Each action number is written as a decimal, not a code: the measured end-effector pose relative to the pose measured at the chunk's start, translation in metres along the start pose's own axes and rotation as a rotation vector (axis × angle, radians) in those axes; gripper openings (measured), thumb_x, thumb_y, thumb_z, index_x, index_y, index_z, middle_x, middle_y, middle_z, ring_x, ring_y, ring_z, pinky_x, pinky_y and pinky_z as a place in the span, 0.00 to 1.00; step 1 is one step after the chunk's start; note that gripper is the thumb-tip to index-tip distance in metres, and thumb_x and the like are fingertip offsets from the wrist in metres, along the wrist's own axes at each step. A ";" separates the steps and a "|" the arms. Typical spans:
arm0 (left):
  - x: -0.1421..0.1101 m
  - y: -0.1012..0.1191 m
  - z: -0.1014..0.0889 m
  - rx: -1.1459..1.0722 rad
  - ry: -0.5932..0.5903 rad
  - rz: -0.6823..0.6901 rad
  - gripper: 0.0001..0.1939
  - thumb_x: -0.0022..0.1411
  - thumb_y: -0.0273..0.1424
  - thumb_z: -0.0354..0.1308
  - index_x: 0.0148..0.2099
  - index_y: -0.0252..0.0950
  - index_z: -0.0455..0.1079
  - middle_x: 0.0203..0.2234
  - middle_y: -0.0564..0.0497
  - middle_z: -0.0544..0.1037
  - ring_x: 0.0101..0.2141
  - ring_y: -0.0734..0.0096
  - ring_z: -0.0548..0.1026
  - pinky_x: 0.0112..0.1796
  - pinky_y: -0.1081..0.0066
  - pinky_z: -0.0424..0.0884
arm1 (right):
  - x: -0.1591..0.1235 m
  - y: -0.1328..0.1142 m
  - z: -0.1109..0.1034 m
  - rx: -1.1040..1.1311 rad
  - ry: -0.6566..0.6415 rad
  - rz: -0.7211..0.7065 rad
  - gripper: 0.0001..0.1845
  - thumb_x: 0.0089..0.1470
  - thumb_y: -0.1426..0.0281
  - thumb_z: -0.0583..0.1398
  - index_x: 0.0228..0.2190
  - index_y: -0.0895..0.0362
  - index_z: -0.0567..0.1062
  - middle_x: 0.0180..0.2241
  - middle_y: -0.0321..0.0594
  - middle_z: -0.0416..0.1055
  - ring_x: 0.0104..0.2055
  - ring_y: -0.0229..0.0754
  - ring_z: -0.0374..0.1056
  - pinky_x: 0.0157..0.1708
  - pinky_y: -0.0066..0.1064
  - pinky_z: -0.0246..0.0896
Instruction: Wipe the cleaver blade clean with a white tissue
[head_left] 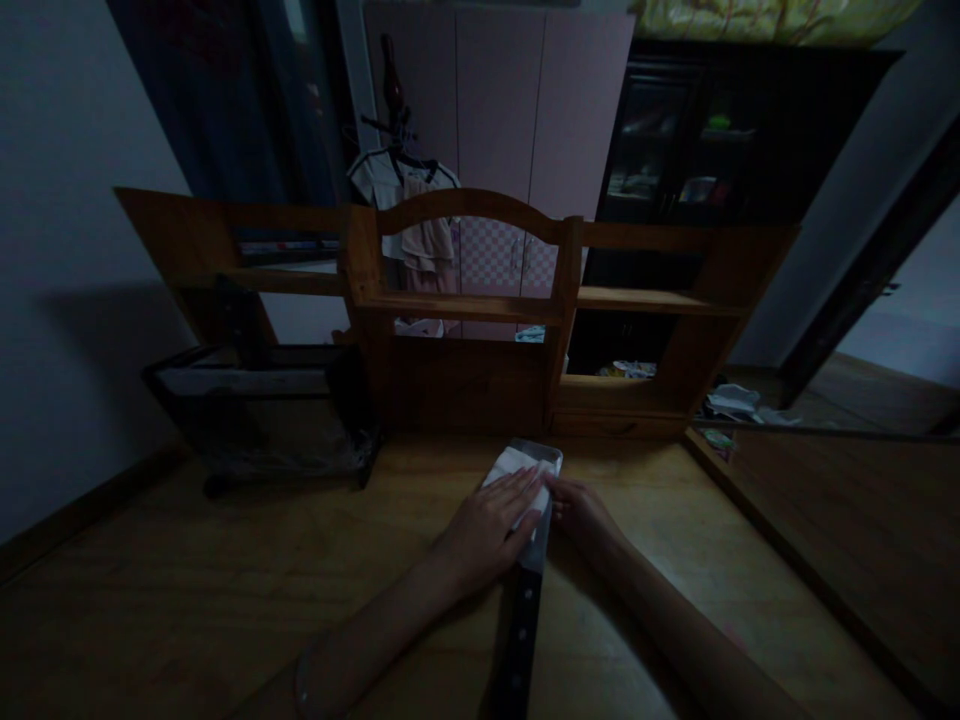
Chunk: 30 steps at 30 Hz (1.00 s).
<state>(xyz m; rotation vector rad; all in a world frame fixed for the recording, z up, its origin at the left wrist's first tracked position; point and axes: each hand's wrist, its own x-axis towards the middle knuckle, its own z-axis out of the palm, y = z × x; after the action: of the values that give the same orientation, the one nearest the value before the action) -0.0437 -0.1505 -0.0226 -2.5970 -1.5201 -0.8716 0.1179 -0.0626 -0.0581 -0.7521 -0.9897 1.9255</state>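
A kitchen knife (534, 550) with a broad metal blade lies on the wooden tabletop, its black riveted handle (523, 630) toward me. Over the blade is a folded white tissue (510, 463). My left hand (491, 525) holds the tissue against the blade, fingers stretched together across it and thumb near the blade's lower part. At the blade's right edge, my right hand (583, 510) is closed with its fingertips pinching the edge beside the tissue. Some of those fingers are hidden, and the scene is dim.
A wooden shelf unit (465, 310) stands at the back of the tabletop (300, 590). To its left is a dark-framed rack or case (262, 430) with a black upright part. A raised wooden edge (795, 540) runs along the right. Cabinets and hanging clothes are behind.
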 end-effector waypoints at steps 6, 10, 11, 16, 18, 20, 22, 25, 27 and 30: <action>0.001 0.004 0.000 0.045 -0.003 0.032 0.23 0.71 0.36 0.41 0.66 0.40 0.56 0.63 0.49 0.59 0.63 0.69 0.57 0.62 0.61 0.57 | 0.003 -0.001 -0.005 0.037 0.029 0.053 0.14 0.54 0.62 0.62 0.34 0.62 0.78 0.29 0.44 0.78 0.28 0.40 0.73 0.32 0.29 0.68; 0.000 0.000 0.009 0.114 0.057 -0.067 0.23 0.71 0.37 0.42 0.65 0.38 0.58 0.63 0.47 0.59 0.63 0.64 0.58 0.61 0.58 0.59 | 0.002 -0.003 -0.004 0.050 0.009 0.082 0.15 0.54 0.62 0.62 0.36 0.63 0.78 0.32 0.47 0.79 0.31 0.43 0.75 0.35 0.32 0.69; 0.000 -0.002 0.011 0.131 0.069 -0.097 0.24 0.71 0.37 0.42 0.64 0.37 0.59 0.63 0.46 0.59 0.62 0.63 0.58 0.61 0.57 0.59 | 0.002 -0.004 -0.004 0.054 0.002 0.087 0.16 0.54 0.63 0.62 0.37 0.63 0.78 0.34 0.47 0.79 0.32 0.44 0.75 0.37 0.33 0.69; -0.001 -0.008 0.008 0.132 0.082 -0.107 0.23 0.71 0.37 0.42 0.64 0.36 0.60 0.62 0.45 0.61 0.62 0.64 0.58 0.61 0.57 0.58 | 0.001 -0.005 -0.001 0.094 -0.013 0.100 0.15 0.55 0.64 0.60 0.39 0.63 0.78 0.37 0.47 0.79 0.37 0.44 0.75 0.42 0.34 0.68; -0.001 -0.003 0.003 0.087 0.028 -0.025 0.23 0.71 0.37 0.42 0.63 0.36 0.61 0.62 0.46 0.62 0.62 0.65 0.59 0.61 0.59 0.58 | 0.001 -0.005 -0.001 0.108 -0.008 0.107 0.14 0.55 0.64 0.60 0.36 0.63 0.79 0.35 0.46 0.79 0.34 0.42 0.75 0.41 0.32 0.68; -0.001 0.004 -0.002 0.035 -0.052 0.087 0.23 0.71 0.37 0.42 0.63 0.38 0.61 0.61 0.47 0.63 0.62 0.67 0.59 0.62 0.61 0.57 | 0.000 -0.005 -0.002 0.112 -0.010 0.115 0.14 0.55 0.63 0.61 0.33 0.63 0.79 0.33 0.47 0.79 0.32 0.43 0.75 0.39 0.32 0.69; -0.002 0.011 -0.004 0.008 -0.110 0.166 0.23 0.70 0.37 0.43 0.64 0.38 0.60 0.61 0.48 0.63 0.62 0.68 0.59 0.62 0.63 0.56 | 0.000 -0.004 -0.003 0.112 -0.016 0.120 0.15 0.54 0.62 0.61 0.31 0.63 0.79 0.31 0.47 0.79 0.31 0.44 0.75 0.37 0.33 0.69; -0.002 0.018 -0.003 0.028 -0.110 0.170 0.23 0.71 0.36 0.42 0.64 0.37 0.60 0.61 0.48 0.63 0.62 0.68 0.59 0.62 0.63 0.55 | 0.001 -0.003 -0.005 0.116 -0.019 0.109 0.14 0.53 0.62 0.62 0.31 0.63 0.78 0.30 0.47 0.79 0.30 0.44 0.74 0.36 0.33 0.69; -0.001 0.016 -0.001 0.061 -0.058 0.126 0.22 0.71 0.35 0.41 0.63 0.36 0.61 0.61 0.47 0.64 0.62 0.68 0.59 0.62 0.63 0.55 | 0.003 -0.002 -0.005 0.122 -0.021 0.090 0.14 0.53 0.63 0.63 0.31 0.63 0.79 0.31 0.46 0.79 0.31 0.43 0.74 0.37 0.32 0.68; 0.000 0.008 0.003 0.131 0.038 0.014 0.22 0.71 0.36 0.42 0.62 0.35 0.63 0.60 0.45 0.64 0.61 0.65 0.61 0.62 0.60 0.57 | 0.007 -0.001 -0.006 0.132 -0.026 0.063 0.14 0.52 0.63 0.63 0.35 0.63 0.78 0.34 0.46 0.79 0.34 0.43 0.74 0.41 0.31 0.67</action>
<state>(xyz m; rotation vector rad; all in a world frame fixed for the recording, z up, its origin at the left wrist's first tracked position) -0.0362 -0.1537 -0.0229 -2.4823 -1.4933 -0.7868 0.1199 -0.0542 -0.0611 -0.6911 -0.8544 2.0373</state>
